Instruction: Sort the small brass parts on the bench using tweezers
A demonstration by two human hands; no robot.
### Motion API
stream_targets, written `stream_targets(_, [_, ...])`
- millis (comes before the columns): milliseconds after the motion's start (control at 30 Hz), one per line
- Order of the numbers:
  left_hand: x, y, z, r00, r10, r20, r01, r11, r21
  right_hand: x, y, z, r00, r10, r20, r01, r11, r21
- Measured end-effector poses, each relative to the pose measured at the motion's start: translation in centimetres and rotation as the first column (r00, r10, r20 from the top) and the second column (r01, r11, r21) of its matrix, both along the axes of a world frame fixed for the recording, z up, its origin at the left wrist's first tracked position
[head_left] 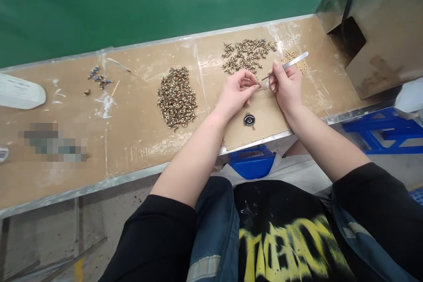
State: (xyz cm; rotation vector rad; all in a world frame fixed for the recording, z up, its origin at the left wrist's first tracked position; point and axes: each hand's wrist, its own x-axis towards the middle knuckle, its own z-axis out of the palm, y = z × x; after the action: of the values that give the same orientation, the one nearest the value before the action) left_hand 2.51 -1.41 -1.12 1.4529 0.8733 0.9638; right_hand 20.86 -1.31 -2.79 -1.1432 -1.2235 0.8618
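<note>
My left hand (236, 92) pinches a small brass part between thumb and fingertips, just above the brown work surface (139, 123). My right hand (287, 86) grips metal tweezers (287, 64) whose tip points left at that part. Beyond both hands lies a loose pile of small brass parts (247, 55). A denser heap of similar parts (176, 97) lies to the left of my left hand. A small black round piece (249, 120) rests on the surface under my wrists.
A scatter of tiny tan pieces (295, 59) lies by the tweezers' far end. A few blue and brass bits (98, 79) sit at far left, near a white object (20, 92). A metal machine housing (380, 31) stands at right, blue frames (383, 130) below it.
</note>
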Motion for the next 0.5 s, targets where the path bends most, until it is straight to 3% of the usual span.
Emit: stream_targets(500, [-0.05, 0.06, -0.56, 0.997, 0.036, -0.063, -0.034, 0.999, 0.034, -0.42, -0.15, -0.34, 0.993, -0.009, 0.117, -0.003, 0.995, 0.103])
